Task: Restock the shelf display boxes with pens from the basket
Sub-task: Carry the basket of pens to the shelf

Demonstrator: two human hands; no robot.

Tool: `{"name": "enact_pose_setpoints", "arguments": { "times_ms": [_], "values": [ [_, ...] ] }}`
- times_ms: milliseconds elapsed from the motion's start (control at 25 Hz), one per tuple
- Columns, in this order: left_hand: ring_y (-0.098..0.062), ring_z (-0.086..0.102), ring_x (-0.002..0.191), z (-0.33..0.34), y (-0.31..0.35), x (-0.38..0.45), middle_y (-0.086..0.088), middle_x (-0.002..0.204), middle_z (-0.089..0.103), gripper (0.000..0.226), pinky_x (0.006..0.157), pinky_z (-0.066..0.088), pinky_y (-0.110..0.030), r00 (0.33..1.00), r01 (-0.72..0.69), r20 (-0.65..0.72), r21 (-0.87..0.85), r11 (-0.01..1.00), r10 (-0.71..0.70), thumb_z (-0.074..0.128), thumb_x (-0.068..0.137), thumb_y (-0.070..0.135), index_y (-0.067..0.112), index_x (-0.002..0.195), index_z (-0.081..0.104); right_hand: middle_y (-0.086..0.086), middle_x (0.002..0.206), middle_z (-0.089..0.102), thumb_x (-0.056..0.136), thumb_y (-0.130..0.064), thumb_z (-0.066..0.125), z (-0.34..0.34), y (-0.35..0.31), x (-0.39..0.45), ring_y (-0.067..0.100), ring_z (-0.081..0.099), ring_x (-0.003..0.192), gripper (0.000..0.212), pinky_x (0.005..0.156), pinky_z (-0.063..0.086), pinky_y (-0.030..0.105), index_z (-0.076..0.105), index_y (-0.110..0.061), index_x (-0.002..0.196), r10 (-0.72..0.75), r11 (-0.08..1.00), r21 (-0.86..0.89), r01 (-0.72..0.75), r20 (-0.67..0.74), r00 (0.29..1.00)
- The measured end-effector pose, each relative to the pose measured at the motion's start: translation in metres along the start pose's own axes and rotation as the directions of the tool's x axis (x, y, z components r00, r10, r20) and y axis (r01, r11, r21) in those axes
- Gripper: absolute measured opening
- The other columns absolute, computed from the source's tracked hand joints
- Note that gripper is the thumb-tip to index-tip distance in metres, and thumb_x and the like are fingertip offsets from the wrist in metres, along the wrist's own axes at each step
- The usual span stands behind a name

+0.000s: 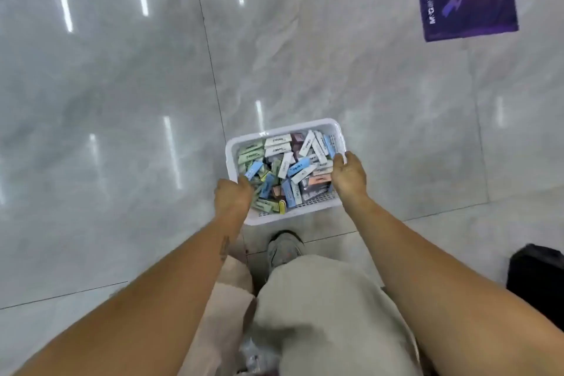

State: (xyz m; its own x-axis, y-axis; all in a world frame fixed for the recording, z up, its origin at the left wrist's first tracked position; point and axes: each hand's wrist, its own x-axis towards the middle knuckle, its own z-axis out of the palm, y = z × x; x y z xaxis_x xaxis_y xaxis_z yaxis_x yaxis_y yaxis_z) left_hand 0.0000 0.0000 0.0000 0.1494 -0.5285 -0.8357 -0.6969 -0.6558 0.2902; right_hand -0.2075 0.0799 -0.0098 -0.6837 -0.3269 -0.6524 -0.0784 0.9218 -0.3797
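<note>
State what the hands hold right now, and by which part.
Both hold the white basket of small boxes: the left hand grips its left rim near the near corner, and the right hand grips the right rim, fingers curled over the edge.

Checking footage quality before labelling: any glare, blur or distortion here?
Head view: bright streaks of ceiling-light glare on the glossy floor; wide-angle bending of the tile joints; soft focus leaves print on the small boxes in the basket unreadable; left hand and right hand evenly lit.
</note>
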Motion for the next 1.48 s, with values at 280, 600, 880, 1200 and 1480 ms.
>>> {"name": "enact_pose_setpoints", "arguments": {
  "times_ms": [280, 600, 880, 1200, 1480],
  "values": [
    [-0.040, 0.057, 0.113, 0.032, -0.012, 0.065, -0.025, 0.129, 0.055, 0.057, 0.093, 0.049, -0.045, 0.998, 0.060, -0.024, -0.034, 0.998, -0.061, 0.030, 0.104, 0.044, -0.003, 0.134, 0.039, 0.023, 0.127, 0.057, 0.106, -0.038, 0.031, 0.031, 0.026, 0.071, 0.037, 0.056, 0.110, 0.050, 0.087, 0.045, 0.040, 0.054, 0.002, 0.124, 0.136, 0.987, -0.074, -0.143, -0.087, 0.987],
    [-0.027, 0.047, 0.074, -0.094, 0.018, -0.007, -0.001, 0.075, 0.047, 0.035, 0.062, 0.033, -0.035, 0.928, -0.197, -0.297, 0.117, 0.973, 0.224, 0.029, 0.106, 0.040, 0.009, 0.095, 0.040, 0.002, 0.082, 0.054, 0.106, -0.040, 0.037, -0.021, -0.058, -0.013, 0.012, 0.045, 0.064, 0.037, 0.051, 0.029, 0.024, 0.049, -0.010, 0.088, -0.159, 0.980, -0.135, 0.145, -0.097, 0.983],
    [-0.028, 0.050, 0.060, -0.293, 0.085, -0.144, -0.004, 0.065, 0.049, 0.039, 0.053, 0.036, -0.038, 0.816, -0.413, -0.411, 0.077, 0.908, 0.406, 0.029, 0.105, 0.041, 0.008, 0.087, 0.041, -0.003, 0.073, 0.052, 0.105, -0.042, 0.040, -0.128, -0.227, -0.174, 0.012, 0.048, 0.063, 0.039, 0.055, 0.030, 0.029, 0.048, -0.009, 0.085, -0.405, 0.914, -0.052, 0.403, -0.060, 0.912],
    [-0.007, 0.039, 0.049, -0.461, 0.180, -0.263, 0.005, 0.061, 0.042, 0.039, 0.045, 0.026, -0.028, 0.731, -0.528, -0.549, -0.080, 0.845, 0.405, 0.036, 0.102, 0.043, 0.020, 0.071, 0.035, 0.000, 0.068, 0.050, 0.105, -0.042, 0.042, -0.217, -0.399, -0.299, 0.011, 0.045, 0.062, 0.044, 0.053, 0.032, 0.030, 0.043, -0.011, 0.073, -0.531, 0.838, 0.029, 0.545, -0.188, 0.826],
    [-0.004, 0.038, 0.049, -0.556, 0.287, -0.260, 0.004, 0.061, 0.037, 0.041, 0.041, 0.027, -0.021, 0.654, -0.596, -0.629, -0.087, 0.798, 0.420, 0.041, 0.102, 0.041, 0.019, 0.068, 0.034, 0.002, 0.065, 0.052, 0.103, -0.047, 0.044, -0.248, -0.555, -0.290, 0.019, 0.047, 0.062, 0.051, 0.055, 0.030, 0.034, 0.047, -0.011, 0.067, -0.581, 0.802, 0.020, 0.597, -0.206, 0.787]
  ]
}}
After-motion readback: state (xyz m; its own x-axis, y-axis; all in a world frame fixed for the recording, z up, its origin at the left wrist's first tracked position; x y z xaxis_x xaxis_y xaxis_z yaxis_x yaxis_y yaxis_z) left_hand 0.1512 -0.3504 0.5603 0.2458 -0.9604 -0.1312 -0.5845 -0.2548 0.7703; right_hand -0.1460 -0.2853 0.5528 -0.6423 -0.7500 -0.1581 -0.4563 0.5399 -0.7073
